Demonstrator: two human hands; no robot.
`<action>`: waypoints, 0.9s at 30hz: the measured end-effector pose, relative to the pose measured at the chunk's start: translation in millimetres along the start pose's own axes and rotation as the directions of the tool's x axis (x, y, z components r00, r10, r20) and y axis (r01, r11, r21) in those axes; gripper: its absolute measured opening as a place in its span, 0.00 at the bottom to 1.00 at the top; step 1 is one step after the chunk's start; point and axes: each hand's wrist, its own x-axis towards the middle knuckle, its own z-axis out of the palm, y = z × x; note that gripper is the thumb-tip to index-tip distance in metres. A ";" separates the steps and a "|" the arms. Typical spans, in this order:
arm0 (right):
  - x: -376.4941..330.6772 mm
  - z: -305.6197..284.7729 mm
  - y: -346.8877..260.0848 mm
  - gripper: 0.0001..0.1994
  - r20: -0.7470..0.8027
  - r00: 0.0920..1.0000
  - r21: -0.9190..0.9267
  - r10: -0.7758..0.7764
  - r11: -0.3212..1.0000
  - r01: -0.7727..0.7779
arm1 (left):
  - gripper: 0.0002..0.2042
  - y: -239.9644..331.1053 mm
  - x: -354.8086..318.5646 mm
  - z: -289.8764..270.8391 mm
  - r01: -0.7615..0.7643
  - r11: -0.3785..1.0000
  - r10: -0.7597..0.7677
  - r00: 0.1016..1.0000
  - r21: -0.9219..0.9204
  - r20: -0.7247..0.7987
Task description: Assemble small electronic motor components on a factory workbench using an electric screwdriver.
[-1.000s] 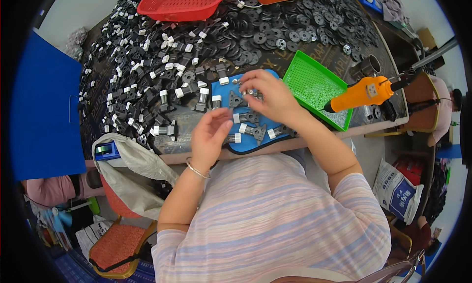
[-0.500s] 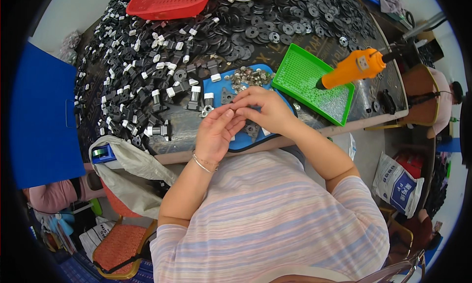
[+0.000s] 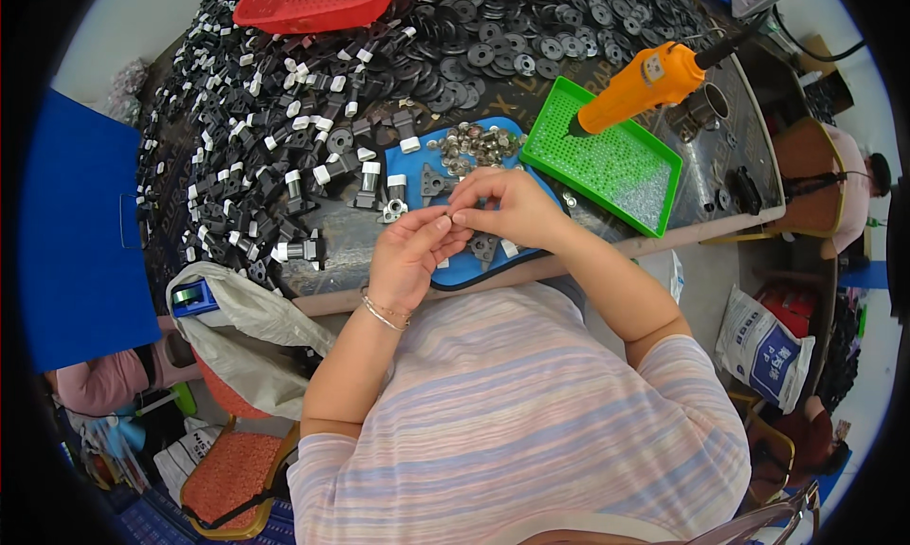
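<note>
Over the blue mat point(image 3: 450, 278), the fingertips of both my hands meet. My left hand point(image 3: 406, 256) is closed in a pinch, palm partly upward. My right hand point(image 3: 512, 208) pinches against it from the other side. Whatever lies between the fingertips is too small to make out. Just beyond the fingers are a dark flat angular part point(image 3: 435, 181) and a pile of small shiny metal pieces point(image 3: 471, 145). A second dark part point(image 3: 483, 248) shows under my right hand. Left of the mat stand black fittings with white ends point(image 3: 369, 183).
An orange power screwdriver point(image 3: 645, 88) hangs over a green tray point(image 3: 540, 152) holding many tiny pieces. Black discs point(image 3: 483, 54) and black-and-white fittings heap across the table behind, near a red basket point(image 3: 318, 3). A pale cloth sack point(image 3: 246, 327) hangs at the near left edge.
The orange screwdriver has swung left and away from me, uncovering a metal cylinder behind it. My hands stay together in nearly the same pinch. The view has shifted slightly.
</note>
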 end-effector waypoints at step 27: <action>-4.9 5.3 4.0 0.04 -0.159 0.981 -0.554 -0.109 0.833 0.003 | 0.11 7.1 -4.8 -11.6 -0.124 0.985 0.136 0.986 0.118 -0.097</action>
